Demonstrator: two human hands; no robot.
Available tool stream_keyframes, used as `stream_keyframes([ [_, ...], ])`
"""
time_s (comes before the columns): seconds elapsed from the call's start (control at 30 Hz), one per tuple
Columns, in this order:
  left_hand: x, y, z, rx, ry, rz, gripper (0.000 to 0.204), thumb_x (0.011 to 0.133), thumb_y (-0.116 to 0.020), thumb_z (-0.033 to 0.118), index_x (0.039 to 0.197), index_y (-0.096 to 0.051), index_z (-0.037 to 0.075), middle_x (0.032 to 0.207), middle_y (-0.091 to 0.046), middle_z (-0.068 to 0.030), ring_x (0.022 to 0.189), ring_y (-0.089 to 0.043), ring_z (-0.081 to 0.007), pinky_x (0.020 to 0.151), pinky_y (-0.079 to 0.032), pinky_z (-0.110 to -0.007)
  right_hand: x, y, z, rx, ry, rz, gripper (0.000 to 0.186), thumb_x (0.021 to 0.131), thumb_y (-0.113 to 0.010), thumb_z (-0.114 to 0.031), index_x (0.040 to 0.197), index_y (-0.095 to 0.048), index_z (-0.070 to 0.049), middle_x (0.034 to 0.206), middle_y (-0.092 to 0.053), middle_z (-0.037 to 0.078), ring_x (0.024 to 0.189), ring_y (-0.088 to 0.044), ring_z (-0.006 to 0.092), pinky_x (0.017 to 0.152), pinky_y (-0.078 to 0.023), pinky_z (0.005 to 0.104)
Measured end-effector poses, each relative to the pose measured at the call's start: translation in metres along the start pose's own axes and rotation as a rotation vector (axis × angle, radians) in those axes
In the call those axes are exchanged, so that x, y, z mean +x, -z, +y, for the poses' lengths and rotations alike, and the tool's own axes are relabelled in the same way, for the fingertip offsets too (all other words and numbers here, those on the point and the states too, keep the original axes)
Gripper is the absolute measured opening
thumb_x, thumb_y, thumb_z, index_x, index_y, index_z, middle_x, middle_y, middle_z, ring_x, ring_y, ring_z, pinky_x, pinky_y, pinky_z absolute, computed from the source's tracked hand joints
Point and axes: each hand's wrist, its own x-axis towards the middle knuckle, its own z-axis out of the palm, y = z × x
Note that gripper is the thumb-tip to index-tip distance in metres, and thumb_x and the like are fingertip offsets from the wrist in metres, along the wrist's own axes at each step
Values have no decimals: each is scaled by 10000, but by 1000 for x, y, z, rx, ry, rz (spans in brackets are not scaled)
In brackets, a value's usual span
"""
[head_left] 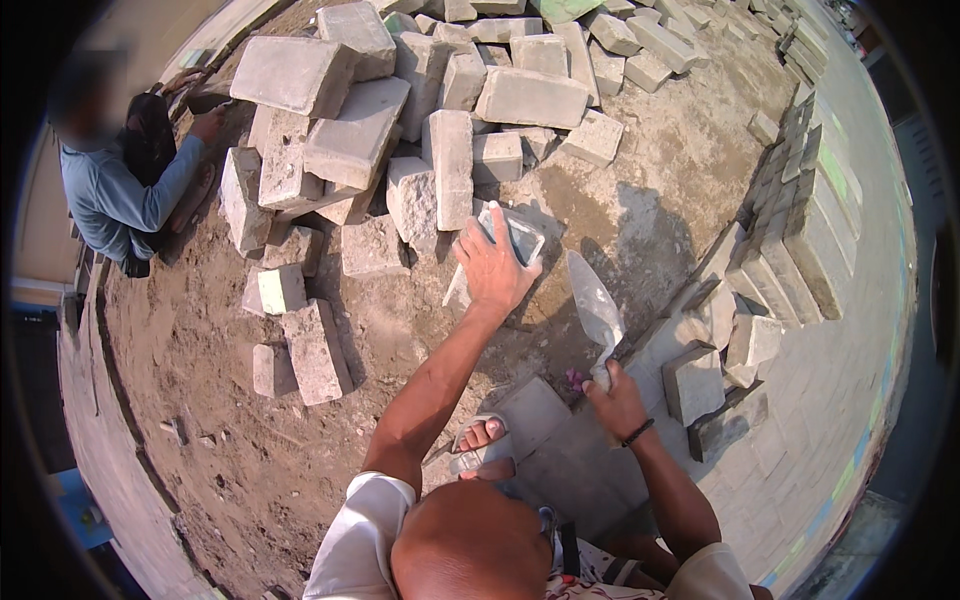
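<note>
My left hand (497,262) reaches forward to the front of the block pile. Its fingers and thumb grip a grey paving block (524,240) from above, and the palm hides part of the block. In my right hand (616,400) is the handle of a pointing trowel (598,308). The trowel's flat metal blade points forward and slightly left, over the dirt. A light block (458,290) shows partly beneath my left hand.
A heap of loose paving blocks (532,97) covers the far middle. More blocks (692,384) lie by my right arm, near a stacked row (790,255). Laid paving (800,400) extends at right. Another person (125,195) crouches at far left. My sandalled foot (482,440) is below.
</note>
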Motion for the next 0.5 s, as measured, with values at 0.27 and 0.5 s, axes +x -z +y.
stream_keyframes([
  [0.27,-99,-12,-86,-66,93,-31,996,766,-773,461,1499,-262,20,1453,-311,-312,1330,-286,-491,1106,-198,-609,-2,22,7,6,24,-58,376,891,-644,-245,1111,-539,41,862,-661,275,880,-671,431,738,-512,439],
  [0.5,-148,-4,-162,-108,354,95,766,813,-745,352,1421,-411,29,1383,-438,-263,1278,-387,-455,1078,-276,-555,48,23,-45,-100,187,-179,367,895,-607,-287,1085,-542,19,832,-649,278,862,-634,464,767,-485,511],
])
